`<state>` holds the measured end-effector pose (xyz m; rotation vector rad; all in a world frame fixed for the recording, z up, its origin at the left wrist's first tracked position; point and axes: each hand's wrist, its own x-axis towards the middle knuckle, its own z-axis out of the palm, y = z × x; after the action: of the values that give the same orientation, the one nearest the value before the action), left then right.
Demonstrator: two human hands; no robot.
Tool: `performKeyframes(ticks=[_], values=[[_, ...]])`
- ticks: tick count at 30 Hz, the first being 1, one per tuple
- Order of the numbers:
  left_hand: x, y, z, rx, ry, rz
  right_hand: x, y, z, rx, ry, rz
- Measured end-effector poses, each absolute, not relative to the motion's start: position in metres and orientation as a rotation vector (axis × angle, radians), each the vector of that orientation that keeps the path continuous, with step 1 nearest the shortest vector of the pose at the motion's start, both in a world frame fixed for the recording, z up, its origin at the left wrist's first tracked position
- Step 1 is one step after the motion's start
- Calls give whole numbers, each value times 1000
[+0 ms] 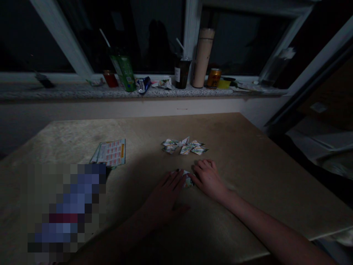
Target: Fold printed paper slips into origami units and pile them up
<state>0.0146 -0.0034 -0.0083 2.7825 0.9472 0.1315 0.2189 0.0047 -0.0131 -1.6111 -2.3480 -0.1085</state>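
My left hand [165, 197] lies flat on the wooden table [248, 165], its fingers stretched over one side of a small folded printed paper piece [188, 181]. From the other side my right hand [209, 177] meets the same piece, fingers curled and pressing down on its edge. Just beyond the hands sits a cluster of several similar folded paper pieces [184, 146]. A small stack of flat printed sheets [110, 152] rests to the left. The room is dim.
On the stone windowsill [68, 92] behind the table stand a green carton with a straw [124, 71], a dark cup with a straw [182, 71], a tall beige cylinder [203, 57], a can [214, 78] and wrappers. A pixelated patch [66, 209] covers the table's near left.
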Motion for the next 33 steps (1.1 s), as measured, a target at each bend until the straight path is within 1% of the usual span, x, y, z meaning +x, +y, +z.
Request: performKeyframes(ticks=[8,13,21,28,33], values=[[14,-6,-7,2753,1045,172,220,2,-12,-1605,-2303,-39],[13,-5,-6,2755,1025,174,218,2,-11,-1537,-2161,143],[13,-5,-11,2769,991,205,216,-7,-9,-1265,-2044,390],[11,-4,-12,2737,984,219,217,-10,-7,-1158,-2087,416],[10,-4,-12,2730,972,202,216,-11,-7,-1140,-2005,447]])
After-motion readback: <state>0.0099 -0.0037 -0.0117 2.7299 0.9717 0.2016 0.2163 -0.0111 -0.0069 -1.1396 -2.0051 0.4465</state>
